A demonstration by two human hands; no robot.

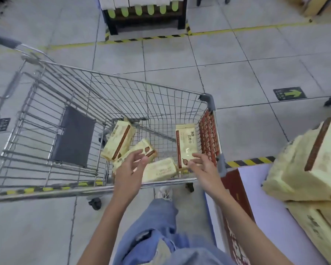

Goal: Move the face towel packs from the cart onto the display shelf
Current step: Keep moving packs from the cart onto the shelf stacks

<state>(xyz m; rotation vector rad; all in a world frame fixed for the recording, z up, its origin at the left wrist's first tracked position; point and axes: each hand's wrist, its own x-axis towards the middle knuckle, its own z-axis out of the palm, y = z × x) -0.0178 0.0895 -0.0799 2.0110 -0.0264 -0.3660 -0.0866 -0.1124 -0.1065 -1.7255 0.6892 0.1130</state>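
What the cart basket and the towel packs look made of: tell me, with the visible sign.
Cart basket: likely bare steel wire, a shiny grey grid with glints. Towel packs: apparently soft glossy plastic film, cream with a brown printed stripe; highlights on the wrap.

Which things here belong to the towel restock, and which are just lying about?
Job: cart; left pack, middle pack, near pack, right pack; left grip and right grip, both open, reaching in; display shelf; stacked packs on it.

Lying about: green arrow floor sticker; far dark stand with white goods; yellow-black floor tape.
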